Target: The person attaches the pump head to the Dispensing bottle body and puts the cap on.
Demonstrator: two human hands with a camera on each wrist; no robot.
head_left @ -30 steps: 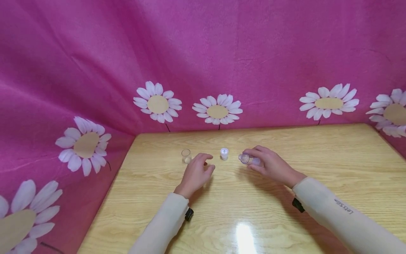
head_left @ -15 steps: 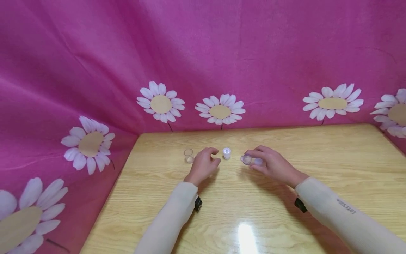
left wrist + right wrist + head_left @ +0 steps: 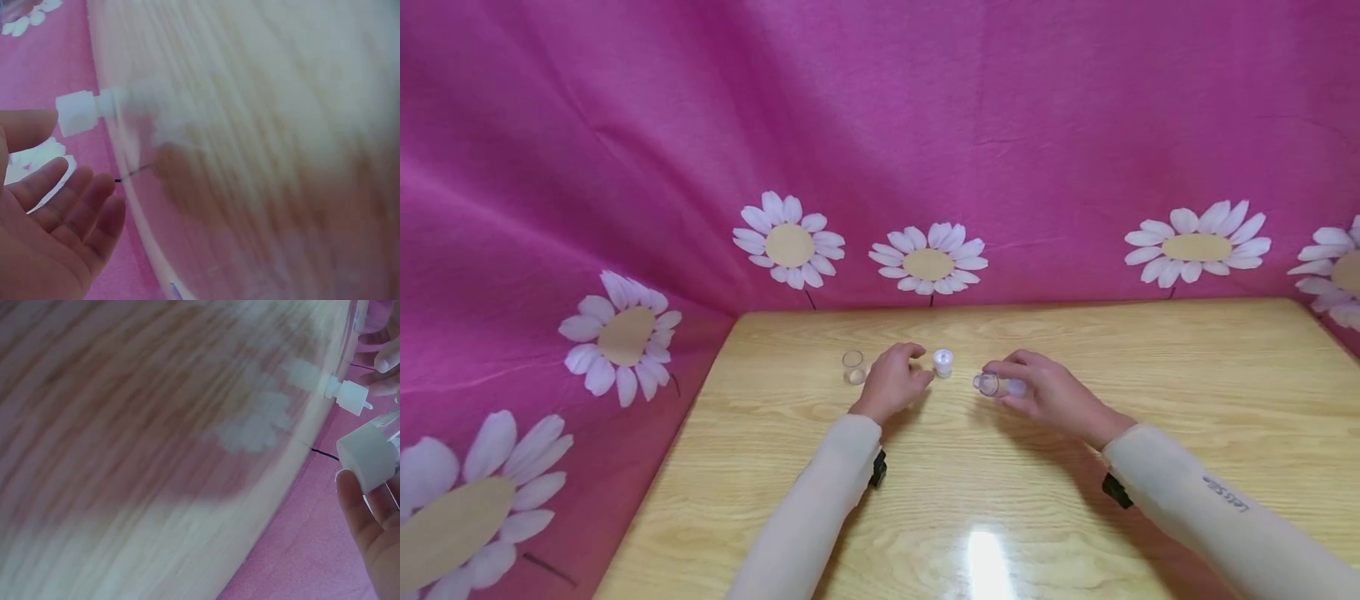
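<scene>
A small white nozzle-like cap piece (image 3: 943, 362) with a narrow neck stands on the wooden table (image 3: 1037, 533). Just left of it is my left hand (image 3: 891, 383), thumb and fingers parted and loosely bent. In the left wrist view the thumb tip overlaps the white piece's edge; I cannot tell whether they touch. My right hand (image 3: 1052, 396) grips a small clear bottle (image 3: 990, 383), tilted so its narrow end points left. The bottle's wide white end (image 3: 367, 456) shows against the fingers in the right wrist view.
A clear, round-rimmed cup-like cover (image 3: 853, 368) stands left of the left hand, partly beside its knuckles. Behind the table hangs a pink cloth (image 3: 1037, 125) with white daisies, which also runs along the left side.
My left hand has moved right and slightly away from me, closer to the white piece. The right hand keeps hold of the bottle, almost still. The whole view has shifted slightly.
</scene>
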